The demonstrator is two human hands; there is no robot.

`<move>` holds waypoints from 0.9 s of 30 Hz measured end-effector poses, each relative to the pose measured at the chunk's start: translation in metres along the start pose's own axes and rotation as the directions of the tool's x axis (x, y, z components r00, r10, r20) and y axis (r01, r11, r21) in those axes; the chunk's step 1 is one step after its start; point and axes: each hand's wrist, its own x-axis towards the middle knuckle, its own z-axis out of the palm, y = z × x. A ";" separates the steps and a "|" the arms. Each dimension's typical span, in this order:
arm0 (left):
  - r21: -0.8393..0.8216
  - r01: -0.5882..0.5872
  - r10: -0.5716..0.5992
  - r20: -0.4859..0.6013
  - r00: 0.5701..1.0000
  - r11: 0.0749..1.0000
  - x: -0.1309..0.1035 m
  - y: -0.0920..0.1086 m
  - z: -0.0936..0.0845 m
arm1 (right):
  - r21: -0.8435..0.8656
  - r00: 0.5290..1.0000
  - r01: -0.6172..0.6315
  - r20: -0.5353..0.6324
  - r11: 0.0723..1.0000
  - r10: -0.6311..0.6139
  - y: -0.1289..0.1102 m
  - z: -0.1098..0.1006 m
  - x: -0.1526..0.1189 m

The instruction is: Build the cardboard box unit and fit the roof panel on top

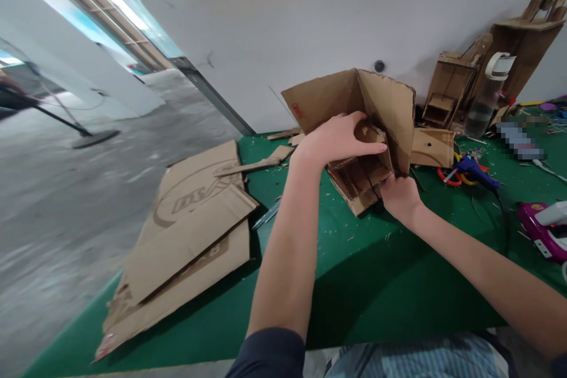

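Observation:
A cardboard box model with an open front sits tilted on the green table, two tall cardboard panels rising behind it. My left hand reaches over its top, thumb stretched across the upper opening and fingers curled on the cardboard. At the lower right corner, my right hand is closed in a fist against the model; what its fingers grip is hidden. A thin dark strand runs down the model's front near that fist.
Flat cardboard sheets lie at left, near cardboard strips. To the right are scissors, a blue glue gun, a magenta tool, a phone and a water bottle. A white partition stands behind.

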 end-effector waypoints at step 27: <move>-0.020 -0.002 0.003 0.026 1.000 1.000 0.001 -0.004 -0.003 | 0.044 0.994 -0.058 -0.090 0.997 0.062 0.012 0.014 -0.019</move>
